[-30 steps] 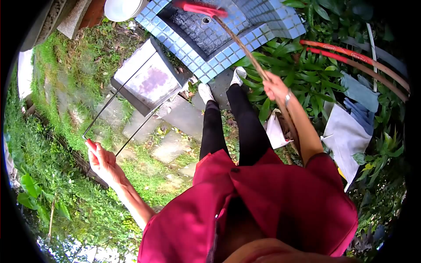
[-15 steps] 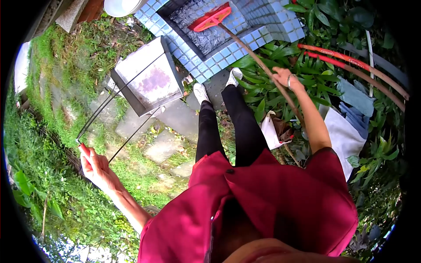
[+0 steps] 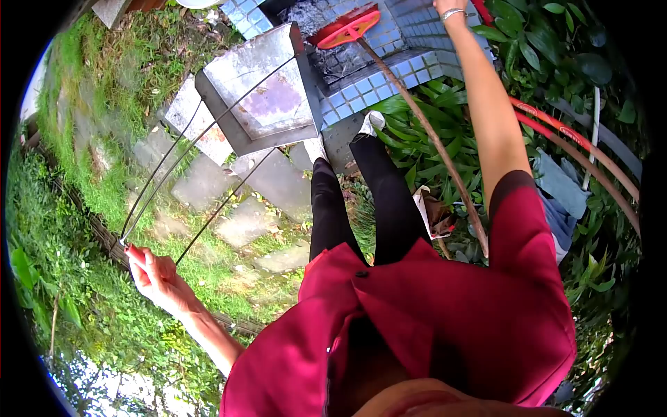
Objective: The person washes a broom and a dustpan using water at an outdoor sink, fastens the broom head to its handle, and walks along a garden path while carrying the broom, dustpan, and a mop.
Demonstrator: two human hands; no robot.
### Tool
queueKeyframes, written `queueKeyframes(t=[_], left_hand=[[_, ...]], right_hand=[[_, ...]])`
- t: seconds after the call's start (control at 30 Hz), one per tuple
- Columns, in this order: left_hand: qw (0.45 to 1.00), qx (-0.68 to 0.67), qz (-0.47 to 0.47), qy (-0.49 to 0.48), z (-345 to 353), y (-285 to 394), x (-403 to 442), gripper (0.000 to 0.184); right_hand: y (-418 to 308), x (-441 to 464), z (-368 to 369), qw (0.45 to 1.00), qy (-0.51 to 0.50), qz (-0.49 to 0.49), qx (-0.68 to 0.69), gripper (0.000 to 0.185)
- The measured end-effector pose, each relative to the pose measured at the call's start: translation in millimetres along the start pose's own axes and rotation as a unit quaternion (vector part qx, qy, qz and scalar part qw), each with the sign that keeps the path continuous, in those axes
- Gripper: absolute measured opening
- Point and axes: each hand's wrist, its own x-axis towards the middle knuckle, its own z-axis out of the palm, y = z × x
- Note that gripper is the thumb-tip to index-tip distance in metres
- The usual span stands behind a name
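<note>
Though it's pale inside, the dustpan [image 3: 272, 105] is stained — purplish (in places).

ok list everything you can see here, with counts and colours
Tiled basin: one, blue, top centre
Dustpan: one, grey, beside the basin
Broom: one, red and brown, head at the basin
Container: one, white, top edge, cut off
Poles: two, red and brown, right
Thin pole: one, white, right
Cloths: at least two, blue, right
Crumpled item: one, white and brown, right of centre
Paving slabs: several, grey, centre-left
Grass: uncounted, green, left
Plants: many, green, both sides
Bracelet: one, silvery, near top edge
Shirt: one, crimson, bottom
Leggings: one pair, black, centre
Shoes: two, white, below the basin
Left grip: one, bare, holding the dustpan
Right grip: one, bare, top edge, cut off
</note>
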Motion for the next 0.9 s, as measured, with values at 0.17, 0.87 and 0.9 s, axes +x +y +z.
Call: queueKeyframes(t=[0.17, 0.87, 0.9], left_hand=[[0.999, 0.018, -0.024, 0.036, 14.0, 0.1, -6.8, 0.010], [0.997, 0.073, -0.014, -0.001, -60.5, -35.1, 5.5, 0.006], [0.998, 0.070, -0.006, 0.003, -67.0, -34.5, 5.3, 0.007]], right_hand=[[-13.8, -3.7, 18.2, 0.981, 0.048, 0.164, 0.086, 0.031], [-108.9, -335.9, -170.2, 0.627, -0.372, 0.555, 0.401, 0.045], [-117.0, -341.6, -178.2, 0.557, -0.340, 0.595, 0.470, 0.044]])
